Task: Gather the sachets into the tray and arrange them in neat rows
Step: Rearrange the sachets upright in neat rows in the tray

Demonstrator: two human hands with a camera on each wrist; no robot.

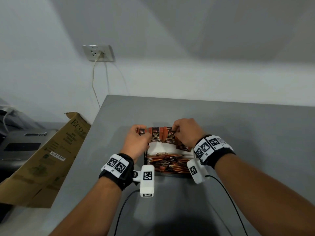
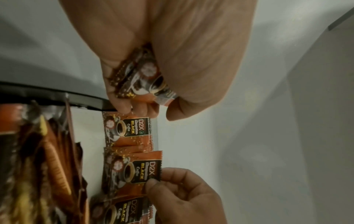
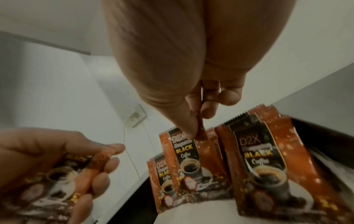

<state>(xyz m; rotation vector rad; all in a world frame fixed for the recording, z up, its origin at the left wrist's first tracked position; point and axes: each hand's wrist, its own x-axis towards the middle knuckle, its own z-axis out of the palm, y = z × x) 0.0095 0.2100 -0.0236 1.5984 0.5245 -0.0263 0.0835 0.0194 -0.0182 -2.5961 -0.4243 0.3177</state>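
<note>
A black-rimmed tray [image 1: 146, 156] with a white floor sits on the grey table. Orange-brown "D2X Black Coffee" sachets [image 1: 155, 134] stand in a row against its far wall. My right hand [image 1: 175, 132] pinches the top edge of one upright sachet [image 3: 188, 157] in that row between thumb and fingertips [image 3: 188, 125]. My left hand [image 1: 140, 133] grips a small bundle of the same sachets [image 2: 142, 80] just left of the row, over the tray's far left corner. A loose pile of stick sachets [image 1: 167, 163] fills the tray's near half.
A brown cardboard box [image 1: 49, 160] leans at the table's left edge. A wall socket [image 1: 98, 53] with a plugged-in cable is behind it. Bare grey tabletop [image 1: 255, 133] lies to the right of the tray. Wrist-camera cables [image 1: 122, 208] trail toward me.
</note>
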